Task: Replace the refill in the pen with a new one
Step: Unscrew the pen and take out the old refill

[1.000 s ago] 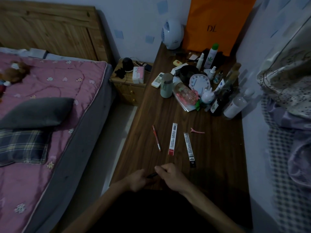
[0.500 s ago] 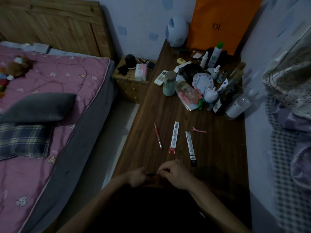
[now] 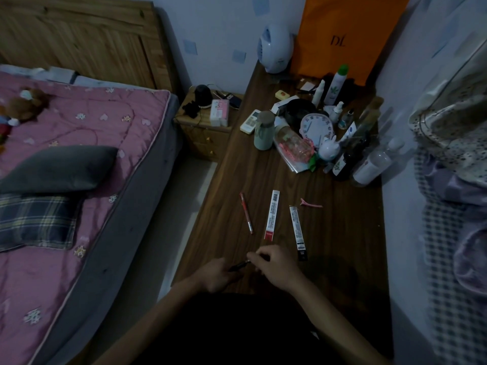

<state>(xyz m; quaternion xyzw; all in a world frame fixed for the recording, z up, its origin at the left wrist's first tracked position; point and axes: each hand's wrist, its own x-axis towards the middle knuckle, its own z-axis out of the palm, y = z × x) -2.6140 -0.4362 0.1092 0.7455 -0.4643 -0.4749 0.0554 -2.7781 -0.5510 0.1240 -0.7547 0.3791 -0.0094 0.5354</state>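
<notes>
Dim light. I am watching both hands working at the 6 o'clock edge of the wooden surface (image 3: 342, 246).

- The left hand (image 3: 216, 275) is gripping the barrel of a dark pen (image 3: 238, 266), with its fingers curled round it.
- The right hand (image 3: 276, 267) is pinching the pen's other end, the one pointing toward 2 o'clock, between thumb and fingers (image 3: 254, 256).
- The pen is sitting low between the two hands. I cannot tell whether it is coming apart.
- A red pen (image 3: 246, 213) is lying flat at 12 o'clock of the hands.
- A red-and-white refill packet (image 3: 271, 214) is lying at the red pen's 3 o'clock.
- A black-and-white refill packet (image 3: 297, 230) is lying further round, its near end just beside the right hand.
- A pink hair clip (image 3: 311, 204) is lying at 1 o'clock, and a white clock (image 3: 316, 127) is standing among clutter at the far end.
</notes>
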